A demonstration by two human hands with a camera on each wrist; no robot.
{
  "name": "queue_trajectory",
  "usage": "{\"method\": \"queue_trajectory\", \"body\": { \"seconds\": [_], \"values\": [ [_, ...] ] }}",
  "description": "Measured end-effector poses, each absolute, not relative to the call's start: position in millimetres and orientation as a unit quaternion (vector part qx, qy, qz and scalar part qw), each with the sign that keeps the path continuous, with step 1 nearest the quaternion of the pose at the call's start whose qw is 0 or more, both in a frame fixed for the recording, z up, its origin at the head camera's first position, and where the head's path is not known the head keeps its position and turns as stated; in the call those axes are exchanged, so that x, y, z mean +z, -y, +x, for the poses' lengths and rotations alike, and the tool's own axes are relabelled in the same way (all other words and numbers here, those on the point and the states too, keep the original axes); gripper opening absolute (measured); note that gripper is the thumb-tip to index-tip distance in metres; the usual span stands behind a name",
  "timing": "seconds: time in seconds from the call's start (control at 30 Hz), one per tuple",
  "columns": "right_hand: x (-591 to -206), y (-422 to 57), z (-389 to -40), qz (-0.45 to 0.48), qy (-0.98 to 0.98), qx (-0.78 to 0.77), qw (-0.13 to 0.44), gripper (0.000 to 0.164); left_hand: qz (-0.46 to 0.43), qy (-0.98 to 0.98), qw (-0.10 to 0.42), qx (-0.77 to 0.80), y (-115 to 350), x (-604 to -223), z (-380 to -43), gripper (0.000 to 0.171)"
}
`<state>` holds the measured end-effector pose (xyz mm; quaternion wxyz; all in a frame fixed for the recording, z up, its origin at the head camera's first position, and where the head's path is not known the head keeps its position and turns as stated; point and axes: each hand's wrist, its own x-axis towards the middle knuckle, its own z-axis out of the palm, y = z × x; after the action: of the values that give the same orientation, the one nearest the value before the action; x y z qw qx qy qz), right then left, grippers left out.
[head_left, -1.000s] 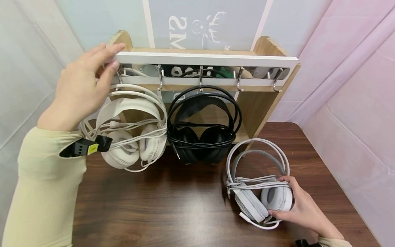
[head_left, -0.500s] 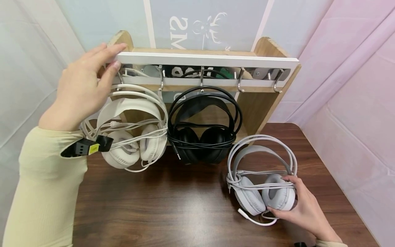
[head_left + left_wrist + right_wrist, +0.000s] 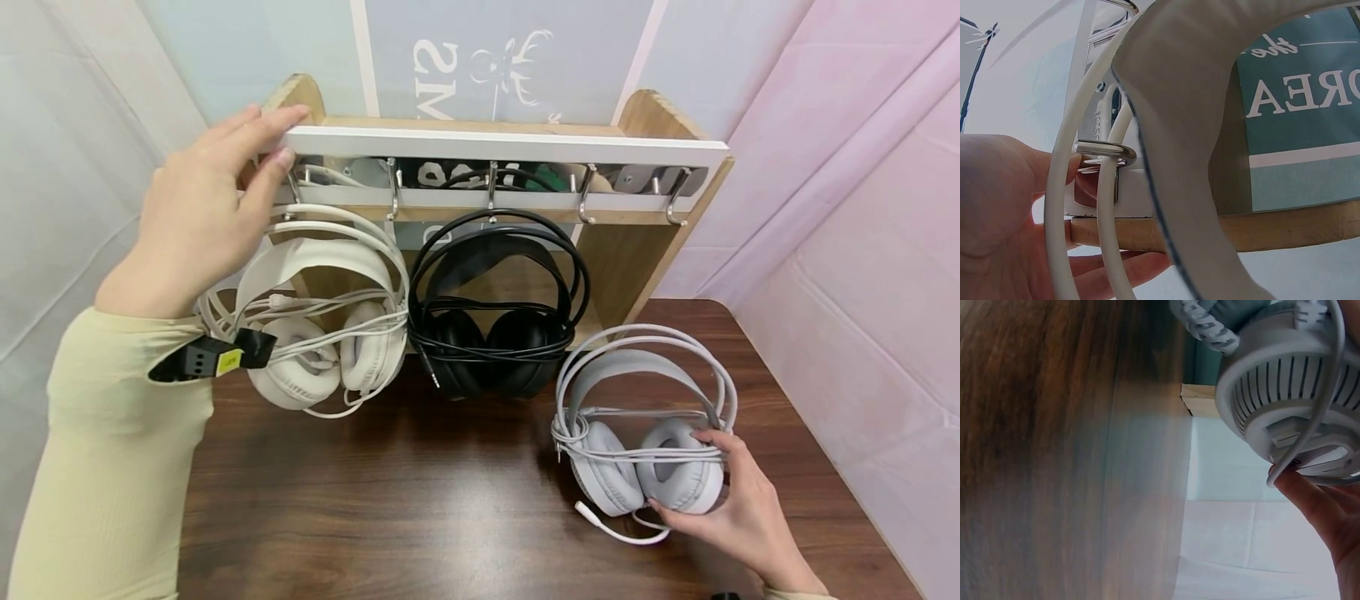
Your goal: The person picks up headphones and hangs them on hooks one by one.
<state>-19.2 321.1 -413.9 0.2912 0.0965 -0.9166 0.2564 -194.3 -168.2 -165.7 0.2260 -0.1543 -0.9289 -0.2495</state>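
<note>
My left hand (image 3: 198,208) grips the left end of the wooden hook rack (image 3: 510,143), thumb on the white front board. The left wrist view shows its fingers (image 3: 1125,269) reaching behind the board. White headphones (image 3: 296,383) hang under that hand at the leftmost hook, their cable bundled around them. Black headphones (image 3: 525,333) hang at the middle hook. At the lower right, my right hand (image 3: 750,508) pinches the right ear cup of the grey headset (image 3: 611,487), whose headband points up and mic boom forward. The slotted back of an ear cup (image 3: 1285,381) fills the right wrist view.
Two metal hooks (image 3: 587,196) stand on the board's right part. The rack is on a dark wooden table (image 3: 390,517). Fabric-like walls (image 3: 862,208) enclose the back and sides, with a printed deer (image 3: 510,67) behind the rack.
My right hand has tilted the grey headset upright and shifted it slightly right and back, so its ear pads face the head camera more. The left hand stays on the rack.
</note>
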Motion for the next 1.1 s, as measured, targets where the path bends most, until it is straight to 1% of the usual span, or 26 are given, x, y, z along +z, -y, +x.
{"method": "queue_trajectory", "body": {
  "seconds": [0.2,0.33,0.73,1.1],
  "values": [
    [-409,-319,-18,0.078,0.906,0.274,0.314,0.108,-0.152,0.930,0.223,-0.250,168,-165,-194,0.043],
    [-407,-319,-22,0.101,0.891,0.285,0.339,0.110,-0.149,0.931,0.220,-0.250,168,-165,-194,0.043],
    [-400,-319,-32,0.148,0.858,0.287,0.400,0.105,-0.151,0.932,0.217,-0.250,168,-164,-194,0.042],
    [-380,-313,-43,0.145,0.839,0.277,0.444,0.102,-0.148,0.932,0.221,-0.244,167,-165,-194,0.042]
  ]
}}
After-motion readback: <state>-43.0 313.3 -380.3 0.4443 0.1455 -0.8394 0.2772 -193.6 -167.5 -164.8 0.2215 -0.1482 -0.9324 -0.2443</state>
